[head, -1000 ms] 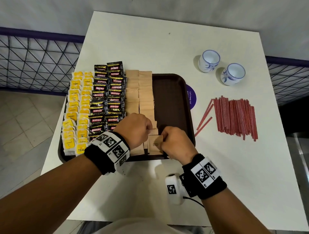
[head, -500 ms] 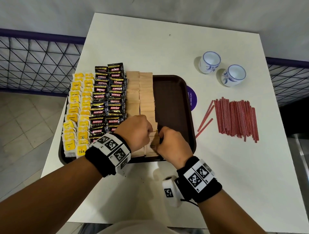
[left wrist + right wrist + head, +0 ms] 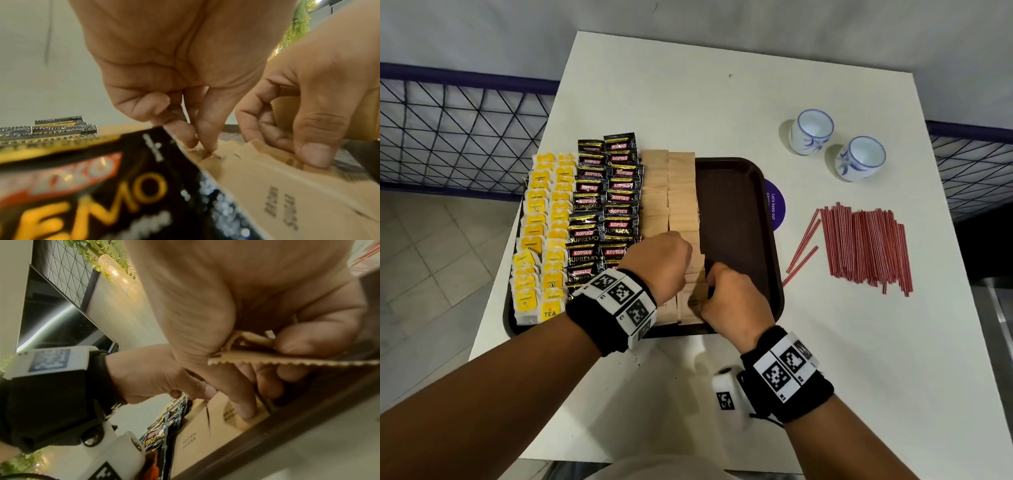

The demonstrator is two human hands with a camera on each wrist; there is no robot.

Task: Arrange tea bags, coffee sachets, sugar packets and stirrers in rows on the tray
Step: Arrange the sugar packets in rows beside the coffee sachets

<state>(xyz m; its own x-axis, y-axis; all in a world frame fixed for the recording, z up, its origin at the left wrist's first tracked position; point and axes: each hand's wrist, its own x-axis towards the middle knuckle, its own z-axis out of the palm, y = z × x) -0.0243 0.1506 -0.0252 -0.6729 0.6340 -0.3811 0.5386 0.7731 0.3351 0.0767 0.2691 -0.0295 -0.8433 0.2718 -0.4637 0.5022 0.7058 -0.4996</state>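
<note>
Left hand (image 3: 657, 263) and right hand (image 3: 732, 298) each pinched sugar packets (image 3: 681, 192), finishing their row on the tray (image 3: 736, 205); stirrers (image 3: 866, 250) probably needed placing next.

You have one tray (image 3: 732, 212) on one table (image 3: 688, 85). It carries two columns each of tea bags (image 3: 560, 216), coffee sachets (image 3: 619, 197) and sugar packets (image 3: 681, 192). They overlap too much for an exact count, but you can make out around ten to a column. Off the tray you have two cups (image 3: 812, 132), one round purple sticker (image 3: 777, 209), and one dense heap of stirrers (image 3: 866, 250) past counting, with three more lying loose.
</note>
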